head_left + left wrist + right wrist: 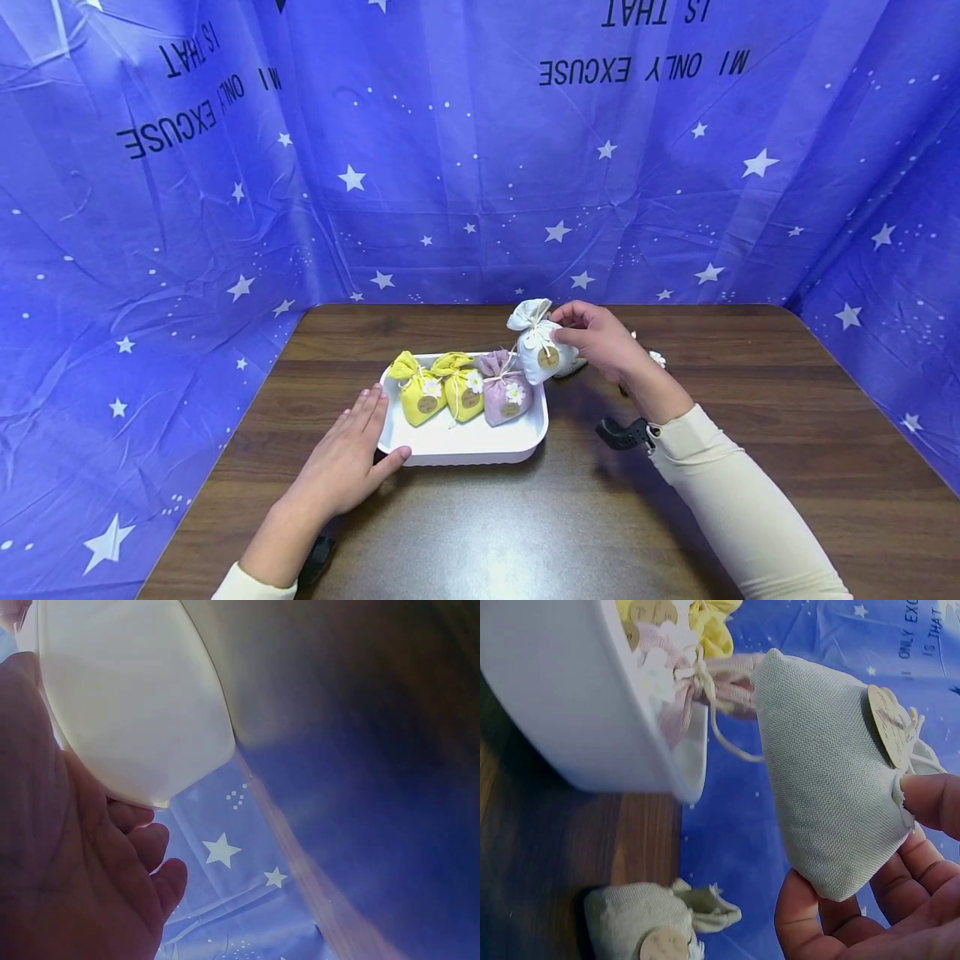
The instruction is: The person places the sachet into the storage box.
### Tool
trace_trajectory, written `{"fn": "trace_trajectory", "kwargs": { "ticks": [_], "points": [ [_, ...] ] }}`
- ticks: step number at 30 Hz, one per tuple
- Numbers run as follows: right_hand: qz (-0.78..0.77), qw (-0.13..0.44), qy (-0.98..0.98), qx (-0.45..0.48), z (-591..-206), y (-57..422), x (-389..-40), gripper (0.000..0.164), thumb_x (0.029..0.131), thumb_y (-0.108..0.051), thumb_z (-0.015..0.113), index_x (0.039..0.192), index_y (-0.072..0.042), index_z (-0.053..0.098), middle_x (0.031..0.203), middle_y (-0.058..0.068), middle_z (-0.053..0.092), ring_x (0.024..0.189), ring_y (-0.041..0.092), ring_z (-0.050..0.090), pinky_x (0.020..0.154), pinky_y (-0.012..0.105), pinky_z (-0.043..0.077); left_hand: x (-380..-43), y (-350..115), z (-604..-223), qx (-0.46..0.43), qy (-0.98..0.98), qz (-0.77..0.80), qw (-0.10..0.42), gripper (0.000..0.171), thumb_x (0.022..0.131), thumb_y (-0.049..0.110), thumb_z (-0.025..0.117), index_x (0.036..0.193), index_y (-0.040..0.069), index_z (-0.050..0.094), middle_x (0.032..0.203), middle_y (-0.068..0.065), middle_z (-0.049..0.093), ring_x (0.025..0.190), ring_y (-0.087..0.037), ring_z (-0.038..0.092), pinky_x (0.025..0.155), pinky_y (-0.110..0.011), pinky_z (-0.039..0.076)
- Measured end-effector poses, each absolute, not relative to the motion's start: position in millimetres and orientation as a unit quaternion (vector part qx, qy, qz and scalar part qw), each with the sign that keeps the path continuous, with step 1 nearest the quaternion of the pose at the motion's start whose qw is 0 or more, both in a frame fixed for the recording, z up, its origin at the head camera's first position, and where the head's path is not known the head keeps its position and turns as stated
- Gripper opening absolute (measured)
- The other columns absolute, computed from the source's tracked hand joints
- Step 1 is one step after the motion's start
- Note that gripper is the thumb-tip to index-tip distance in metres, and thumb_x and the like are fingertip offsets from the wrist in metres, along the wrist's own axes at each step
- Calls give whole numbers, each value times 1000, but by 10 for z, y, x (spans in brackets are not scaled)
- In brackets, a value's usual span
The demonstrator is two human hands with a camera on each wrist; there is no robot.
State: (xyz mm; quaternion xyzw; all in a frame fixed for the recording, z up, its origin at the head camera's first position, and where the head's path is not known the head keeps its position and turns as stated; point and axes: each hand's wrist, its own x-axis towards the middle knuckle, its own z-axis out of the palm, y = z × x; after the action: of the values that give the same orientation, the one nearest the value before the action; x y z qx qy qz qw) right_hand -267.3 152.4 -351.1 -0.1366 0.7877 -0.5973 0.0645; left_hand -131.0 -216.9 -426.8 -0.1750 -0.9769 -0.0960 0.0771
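My right hand pinches a pale grey drawstring sachet by its side, holding it up at the right end of a white tray. The sachet has a round brown tag and a tied neck. Inside the tray stand two yellow sachets and a lilac sachet, each with a white flower and a round tag. My left hand rests against the tray's left end, fingers extended along its rim and thumb at the near corner. In the left wrist view, the tray's wall lies beside its fingers.
A grey-green sachet lies on the wooden table, right of the tray. Small white flowers show behind my right wrist, their sachets mostly hidden. A blue star-printed curtain surrounds the table's back and sides.
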Motion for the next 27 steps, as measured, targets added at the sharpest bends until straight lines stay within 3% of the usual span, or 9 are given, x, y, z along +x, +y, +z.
{"fn": "trace_trajectory", "kwargs": {
  "ticks": [8,27],
  "points": [
    [-589,77,788,-164,-3474,1336,-2693,22,88,2,63,109,5,60,88,5,59,72,14,51,52,21,40,-1316,-2170,-4258,-177,-977,-92,78,85,98,55,51,150,-9,32,159,-22,27,146,-38,24,115,-54,29],
    [-573,125,781,-215,-3527,789,-2707,20,84,6,64,104,4,64,91,7,62,85,18,56,72,26,48,-1316,-2172,-4274,-177,-977,-88,82,85,98,55,51,150,-9,32,158,-23,27,146,-38,25,114,-55,29]
  ]
}}
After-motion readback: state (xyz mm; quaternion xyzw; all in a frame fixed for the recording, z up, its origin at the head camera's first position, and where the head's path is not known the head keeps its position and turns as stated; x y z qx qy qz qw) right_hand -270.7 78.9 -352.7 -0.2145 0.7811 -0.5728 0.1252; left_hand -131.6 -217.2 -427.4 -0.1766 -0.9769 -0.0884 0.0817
